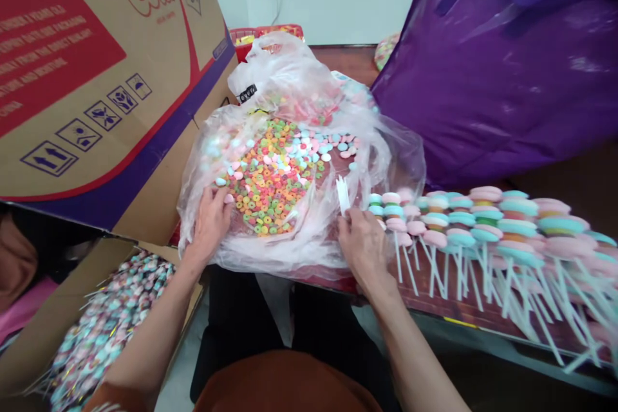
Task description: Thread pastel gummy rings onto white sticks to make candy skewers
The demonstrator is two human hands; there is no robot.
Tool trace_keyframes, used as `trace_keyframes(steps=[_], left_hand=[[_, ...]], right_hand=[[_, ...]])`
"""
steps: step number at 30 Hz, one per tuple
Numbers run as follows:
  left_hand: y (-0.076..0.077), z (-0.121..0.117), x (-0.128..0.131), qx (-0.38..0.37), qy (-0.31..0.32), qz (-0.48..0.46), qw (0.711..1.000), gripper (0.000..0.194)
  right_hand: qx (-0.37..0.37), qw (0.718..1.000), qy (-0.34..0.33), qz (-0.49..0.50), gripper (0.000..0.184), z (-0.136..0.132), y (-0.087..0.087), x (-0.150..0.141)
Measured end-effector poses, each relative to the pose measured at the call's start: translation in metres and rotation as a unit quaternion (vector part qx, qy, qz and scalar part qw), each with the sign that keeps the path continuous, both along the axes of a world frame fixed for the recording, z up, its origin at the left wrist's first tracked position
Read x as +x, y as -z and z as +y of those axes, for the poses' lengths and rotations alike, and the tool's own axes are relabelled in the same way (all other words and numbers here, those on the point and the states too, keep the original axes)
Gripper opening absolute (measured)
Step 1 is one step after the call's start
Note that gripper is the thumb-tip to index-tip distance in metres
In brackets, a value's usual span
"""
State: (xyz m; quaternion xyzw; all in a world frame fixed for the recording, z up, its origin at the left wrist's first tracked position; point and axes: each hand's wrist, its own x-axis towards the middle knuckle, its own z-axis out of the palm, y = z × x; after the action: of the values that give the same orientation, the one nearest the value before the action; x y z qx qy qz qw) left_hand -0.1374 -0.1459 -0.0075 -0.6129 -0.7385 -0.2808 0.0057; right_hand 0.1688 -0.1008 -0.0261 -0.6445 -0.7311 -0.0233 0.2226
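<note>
My left hand is at the left side of an opened clear plastic bag, its fingers curled together on a pink candy disc. Right beside its fingertips lies a pale blue candy disc. Small ring candies in orange, green and red lie heaped in the bag, mixed with pink and blue discs. My right hand is closed around a few white sticks, which point up and away from me over the bag's right part.
Rows of layered candy lollipops lie along the table to the right. At left stands a large cardboard box; below it, an open carton holds many wrapped candies. A purple bag bulges at back right. Behind is a red basket.
</note>
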Motion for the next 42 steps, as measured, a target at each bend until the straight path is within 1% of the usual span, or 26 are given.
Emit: trace_keyframes(steps=[3,8,12,14,17,19,21,24,26,29,32,35,38,42], left_hand=[[-0.001,-0.004,0.002,-0.018,-0.009,0.014,1.0,0.03],[-0.002,-0.002,0.006,-0.017,-0.025,0.014,0.999,0.029],[0.003,-0.003,0.003,0.02,-0.019,-0.015,0.999,0.034],[0.006,-0.005,0.0,0.034,-0.004,-0.023,0.999,0.034],[0.008,-0.008,-0.002,0.026,0.026,-0.019,0.999,0.029],[0.008,-0.01,-0.002,0.026,0.03,-0.024,0.999,0.027],[0.007,-0.01,-0.002,0.034,0.021,-0.047,0.998,0.026],[0.005,-0.007,-0.004,0.062,-0.01,-0.099,0.993,0.027],[0.001,-0.004,-0.007,0.082,-0.025,-0.128,0.988,0.028],[-0.008,0.007,-0.011,0.092,-0.032,-0.168,0.981,0.025],[-0.016,0.022,-0.016,0.083,-0.033,-0.194,0.977,0.025],[-0.019,0.032,-0.02,0.053,-0.017,-0.17,0.984,0.024],[-0.018,0.03,-0.022,0.028,-0.012,-0.136,0.99,0.02],[-0.014,0.019,-0.024,0.019,-0.014,-0.14,0.99,0.018]], right_hand=[[-0.043,0.999,0.026,-0.018,0.021,0.009,0.001,-0.005],[-0.075,0.997,0.027,0.017,0.021,0.013,-0.003,-0.001],[-0.087,0.995,0.016,0.055,0.025,0.014,-0.003,0.004],[-0.092,0.993,0.021,0.071,0.027,0.013,-0.002,0.004],[-0.075,0.99,0.041,0.115,0.026,0.008,-0.001,0.002],[-0.049,0.985,0.036,0.164,0.026,0.001,-0.001,-0.001],[-0.03,0.976,0.019,0.213,0.027,-0.007,-0.002,-0.005],[-0.025,0.963,-0.008,0.266,0.027,-0.019,-0.006,-0.011],[-0.025,0.957,-0.016,0.289,0.026,-0.025,-0.008,-0.015],[-0.026,0.951,-0.027,0.307,0.025,-0.031,-0.01,-0.021],[-0.038,0.947,-0.048,0.317,0.023,-0.035,-0.008,-0.026],[-0.046,0.944,-0.057,0.321,0.023,-0.038,-0.004,-0.03],[-0.053,0.944,-0.054,0.32,0.024,-0.039,-0.001,-0.032],[-0.058,0.944,-0.062,0.319,0.023,-0.041,0.001,-0.032]])
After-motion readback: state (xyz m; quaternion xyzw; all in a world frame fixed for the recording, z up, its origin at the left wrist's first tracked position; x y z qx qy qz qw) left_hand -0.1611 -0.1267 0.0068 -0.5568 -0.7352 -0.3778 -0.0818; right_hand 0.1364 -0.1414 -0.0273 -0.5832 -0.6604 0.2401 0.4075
